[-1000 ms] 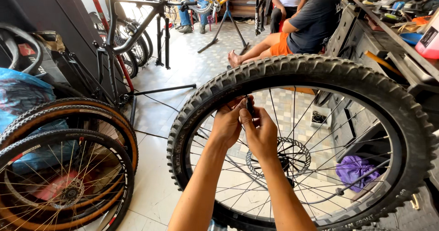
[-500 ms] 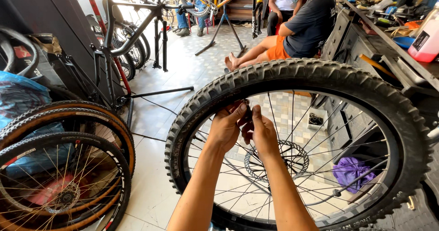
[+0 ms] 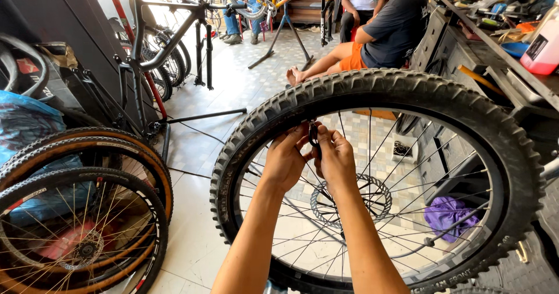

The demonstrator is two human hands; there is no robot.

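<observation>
A large bicycle wheel with a knobby black tyre (image 3: 372, 90) stands upright in front of me, its spokes meeting at a hub with a brake disc (image 3: 349, 198). Both my hands reach through to the inside of the rim at the top left. My left hand (image 3: 285, 157) and my right hand (image 3: 335, 157) pinch a small black valve (image 3: 314, 135) that sticks inward from the rim. The fingertips of both hands hide most of the valve.
Two wheels with tan-sided tyres (image 3: 87, 212) lean at the left beside a blue bag (image 3: 23, 125). A black bike frame (image 3: 169, 43) stands on a stand behind. A seated person in a dark shirt (image 3: 390, 26) is ahead; a workbench with a pink bottle (image 3: 541, 43) is right.
The view has shifted a little, so the wheel sits lower and more to the right. My hands stay at the valve, fingers working slightly around it.
</observation>
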